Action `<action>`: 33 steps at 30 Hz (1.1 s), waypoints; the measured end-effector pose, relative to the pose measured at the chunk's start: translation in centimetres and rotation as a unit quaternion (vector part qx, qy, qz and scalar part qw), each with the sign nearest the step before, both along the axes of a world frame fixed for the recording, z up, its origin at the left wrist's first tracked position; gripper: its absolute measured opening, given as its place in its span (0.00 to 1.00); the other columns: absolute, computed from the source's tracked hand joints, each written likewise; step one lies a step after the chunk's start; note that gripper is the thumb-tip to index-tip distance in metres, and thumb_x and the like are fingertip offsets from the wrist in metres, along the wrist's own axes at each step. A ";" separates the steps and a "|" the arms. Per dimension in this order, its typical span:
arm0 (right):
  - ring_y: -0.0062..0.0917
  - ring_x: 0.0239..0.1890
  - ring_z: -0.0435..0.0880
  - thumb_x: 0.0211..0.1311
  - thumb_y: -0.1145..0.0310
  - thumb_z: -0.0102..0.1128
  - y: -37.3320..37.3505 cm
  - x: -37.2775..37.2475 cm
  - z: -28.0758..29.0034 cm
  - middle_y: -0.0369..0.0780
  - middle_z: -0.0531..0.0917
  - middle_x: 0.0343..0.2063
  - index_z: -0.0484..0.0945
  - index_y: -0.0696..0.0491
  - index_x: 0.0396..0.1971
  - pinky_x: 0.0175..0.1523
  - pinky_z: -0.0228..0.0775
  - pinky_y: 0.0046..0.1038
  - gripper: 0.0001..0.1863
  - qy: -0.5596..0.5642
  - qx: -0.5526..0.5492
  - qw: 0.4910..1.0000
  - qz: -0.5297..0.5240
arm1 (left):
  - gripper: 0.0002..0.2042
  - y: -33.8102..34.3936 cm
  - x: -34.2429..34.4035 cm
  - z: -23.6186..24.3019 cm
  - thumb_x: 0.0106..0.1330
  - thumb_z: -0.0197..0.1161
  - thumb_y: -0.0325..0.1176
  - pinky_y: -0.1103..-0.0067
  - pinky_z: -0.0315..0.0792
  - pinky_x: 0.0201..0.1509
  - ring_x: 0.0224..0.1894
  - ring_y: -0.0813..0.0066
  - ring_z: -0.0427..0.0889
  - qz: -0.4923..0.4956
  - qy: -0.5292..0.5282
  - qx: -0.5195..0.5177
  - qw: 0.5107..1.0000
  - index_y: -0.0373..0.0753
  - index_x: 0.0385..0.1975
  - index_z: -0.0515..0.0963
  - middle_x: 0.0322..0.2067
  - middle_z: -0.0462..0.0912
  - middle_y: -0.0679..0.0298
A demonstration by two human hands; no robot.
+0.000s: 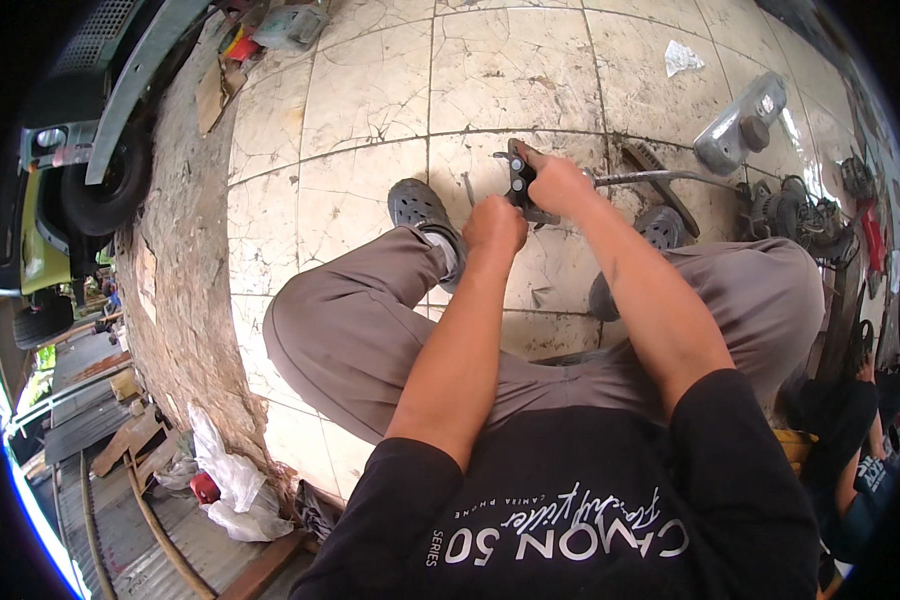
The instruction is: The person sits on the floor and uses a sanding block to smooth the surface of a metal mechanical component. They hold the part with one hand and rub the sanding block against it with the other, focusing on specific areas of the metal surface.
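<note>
My left hand [494, 222] is closed at the lower end of a black metal part [520, 172] with silver bolt heads. My right hand [560, 187] grips the same part from the upper right, its fingers bent around it. A curved metal rod [678, 174] runs from beside my right hand toward the right. Under the rod, a dark brush-like strip [670, 205] lies on the cracked tiles [510, 70]. A thin metal piece [468, 188] lies left of the part. Between my feet, in grey clogs [420, 205], is bare tile. The far ends of my fingers are partly hidden.
A silver tank [740, 125], mechanical parts [800, 220] and a red object [870, 230] are at the right. A vehicle with a tyre [105, 185] stands left. Plastic bags [230, 480] lie lower left, white paper [682, 58] above. Another person [860, 470] sits at the lower right.
</note>
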State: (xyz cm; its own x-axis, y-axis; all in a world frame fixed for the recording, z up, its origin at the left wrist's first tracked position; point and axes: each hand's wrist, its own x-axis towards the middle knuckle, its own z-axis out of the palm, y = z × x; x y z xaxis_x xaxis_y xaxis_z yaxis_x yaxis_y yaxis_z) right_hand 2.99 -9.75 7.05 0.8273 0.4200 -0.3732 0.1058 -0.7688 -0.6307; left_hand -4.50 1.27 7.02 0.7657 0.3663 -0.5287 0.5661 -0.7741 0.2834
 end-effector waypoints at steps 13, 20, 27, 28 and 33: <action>0.41 0.45 0.83 0.50 0.71 0.60 0.0 -1.9 -1.8 0.43 0.69 0.63 0.67 0.45 0.61 0.46 0.77 0.40 0.34 -0.211 -0.073 0.970 0.092 | 0.12 -0.1 0.1 -0.4 0.62 0.59 0.37 0.62 0.75 0.48 0.46 0.49 0.82 0.023 -0.009 -0.028 0.999 0.37 0.39 0.82 0.41 0.83 0.48; 0.38 0.40 0.84 0.51 0.73 0.57 -1.0 0.3 -1.7 0.34 0.68 0.64 0.70 0.41 0.59 0.42 0.78 0.40 0.31 -0.266 -0.149 0.894 0.329 | 0.12 0.0 -0.4 -4.6 0.60 0.54 0.33 0.62 0.77 0.41 0.37 0.53 0.86 0.062 -0.130 -0.011 0.989 0.37 0.28 0.85 0.32 0.85 0.51; 0.42 0.43 0.81 0.49 0.83 0.47 -0.3 -0.3 1.1 0.37 0.67 0.65 0.67 0.43 0.63 0.47 0.75 0.41 0.37 -0.241 -0.156 0.876 0.388 | 0.08 0.1 -1.6 -3.1 0.57 0.61 0.32 0.65 0.76 0.44 0.39 0.57 0.85 0.082 -0.092 -0.046 0.991 0.41 0.32 0.85 0.34 0.86 0.55; 0.42 0.44 0.81 0.49 0.83 0.47 -1.1 0.3 -0.1 0.37 0.67 0.65 0.67 0.42 0.63 0.48 0.75 0.41 0.37 -0.264 -0.119 0.893 0.346 | 0.08 -0.2 -1.6 -3.1 0.58 0.59 0.31 0.67 0.77 0.43 0.40 0.58 0.86 0.091 -0.098 -0.050 0.990 0.41 0.31 0.85 0.34 0.86 0.55; 0.42 0.47 0.80 0.48 0.83 0.47 -1.5 0.5 -0.1 0.35 0.68 0.64 0.67 0.40 0.63 0.50 0.74 0.40 0.38 -0.253 -0.136 0.916 0.280 | 0.07 -0.5 -1.3 -2.6 0.58 0.60 0.32 0.67 0.76 0.44 0.40 0.59 0.86 0.089 -0.097 -0.052 0.990 0.40 0.30 0.85 0.34 0.86 0.55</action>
